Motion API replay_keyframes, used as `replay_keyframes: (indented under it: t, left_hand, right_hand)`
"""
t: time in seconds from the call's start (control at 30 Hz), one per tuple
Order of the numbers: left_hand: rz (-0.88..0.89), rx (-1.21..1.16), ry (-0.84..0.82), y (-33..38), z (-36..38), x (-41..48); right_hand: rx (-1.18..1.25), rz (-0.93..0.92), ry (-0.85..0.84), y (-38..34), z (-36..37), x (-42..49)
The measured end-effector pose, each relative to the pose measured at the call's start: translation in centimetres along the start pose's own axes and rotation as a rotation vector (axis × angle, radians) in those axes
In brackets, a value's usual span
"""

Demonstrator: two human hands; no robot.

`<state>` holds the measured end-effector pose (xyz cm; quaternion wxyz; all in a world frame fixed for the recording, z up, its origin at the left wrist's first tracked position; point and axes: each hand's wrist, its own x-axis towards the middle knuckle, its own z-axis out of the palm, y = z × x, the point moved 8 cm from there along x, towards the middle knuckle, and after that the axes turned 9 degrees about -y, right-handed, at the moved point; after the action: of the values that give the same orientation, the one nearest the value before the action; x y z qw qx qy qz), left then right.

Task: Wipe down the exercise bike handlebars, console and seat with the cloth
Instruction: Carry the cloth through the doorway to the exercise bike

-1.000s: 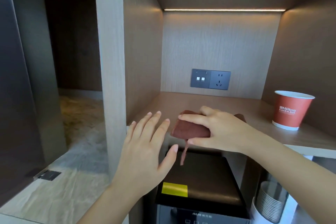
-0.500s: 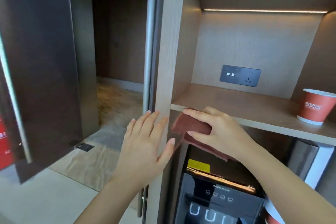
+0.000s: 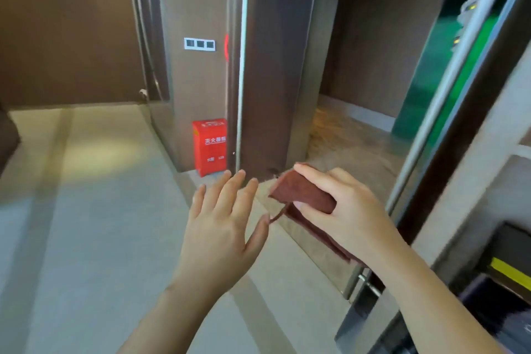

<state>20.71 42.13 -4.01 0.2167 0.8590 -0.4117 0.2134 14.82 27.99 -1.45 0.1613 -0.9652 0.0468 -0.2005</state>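
Beige stone floor (image 3: 86, 238) at far left, below dark brown wall panelling (image 3: 63, 23). Further right, a white three-button switch plate (image 3: 199, 44) on a metallic panel (image 3: 195, 89), with a red box (image 3: 209, 146) on the floor at its foot. Centre frame, the left hand (image 3: 221, 227): hovers palm-down, fingers straight and spread, holding nothing, just beside the cloth (image 3: 301, 195). Reddish-brown and folded, held in mid-air by the right hand (image 3: 344, 210): pinched between fingers on top and thumb beneath, one folded end jutting left past the fingertips, the rest trailing back under the palm toward the wrist, a loose thread dangling near the left thumb, contact impossible to tell. At far right, blurred, a black appliance (image 3: 505, 241) with a yellow label.
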Motion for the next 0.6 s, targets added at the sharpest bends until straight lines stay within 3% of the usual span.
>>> replay_keyframes:
  t: [0.4,0.6]
  left_hand:
    - [-0.571,0.241,0.022,-20.2,-8.5,-14.5]
    - [-0.749,0.355,0.054,-29.5,-13.1,-19.9]
  right_hand:
    - [0.200,-0.402,-0.244,-20.9,17.0,7.7]
    - [0.342,-0.561,-0.392,-31.4,25.8,12.1]
